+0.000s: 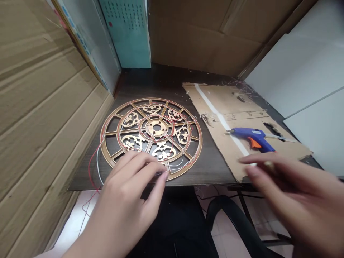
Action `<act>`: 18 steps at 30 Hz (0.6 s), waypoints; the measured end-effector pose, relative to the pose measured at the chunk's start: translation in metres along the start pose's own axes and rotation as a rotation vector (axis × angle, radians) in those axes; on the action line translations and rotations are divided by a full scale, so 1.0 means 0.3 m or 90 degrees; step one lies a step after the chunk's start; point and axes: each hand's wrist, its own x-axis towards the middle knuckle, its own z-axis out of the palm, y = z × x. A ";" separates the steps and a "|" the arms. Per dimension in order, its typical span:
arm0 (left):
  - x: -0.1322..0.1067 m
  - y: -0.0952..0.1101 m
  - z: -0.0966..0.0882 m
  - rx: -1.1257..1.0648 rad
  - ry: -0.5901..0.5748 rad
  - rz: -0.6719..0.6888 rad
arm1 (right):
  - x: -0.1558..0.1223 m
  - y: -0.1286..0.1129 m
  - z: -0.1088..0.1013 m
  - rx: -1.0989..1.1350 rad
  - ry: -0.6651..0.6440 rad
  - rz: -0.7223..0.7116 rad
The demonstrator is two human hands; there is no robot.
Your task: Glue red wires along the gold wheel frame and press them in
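A round gold openwork frame [157,128] with spokes and scrolled ornaments lies flat on the dark table. Red wires [92,163] and white wires [98,165] run around it, some hanging over the table edge. My left hand [134,186] is at the frame's near rim, its thumb and forefinger pinched on a thin white wire; the other fingers hide part of the rim. Over the cardboard's near edge, my right hand [292,193] is blurred, with its fingertips closed around something small and pale. A blue hot glue gun [249,135] with an orange trigger lies just beyond it.
A flat cardboard sheet [204,118] with a white strip [212,105] covers the table's right side. Tangled wire bits [239,87] lie at its far end. Cardboard walls [188,36] and white panels [309,64] enclose the table. A black chair arm [233,215] is below.
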 end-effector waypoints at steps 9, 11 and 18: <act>0.010 0.004 -0.003 -0.031 -0.039 -0.058 | 0.127 -0.127 0.231 0.236 -0.249 -0.101; 0.005 0.007 -0.005 -0.034 -0.046 -0.068 | 0.129 -0.129 0.240 0.239 -0.233 -0.093; -0.008 0.015 0.002 -0.010 -0.061 -0.051 | 0.127 -0.132 0.248 0.287 -0.269 -0.110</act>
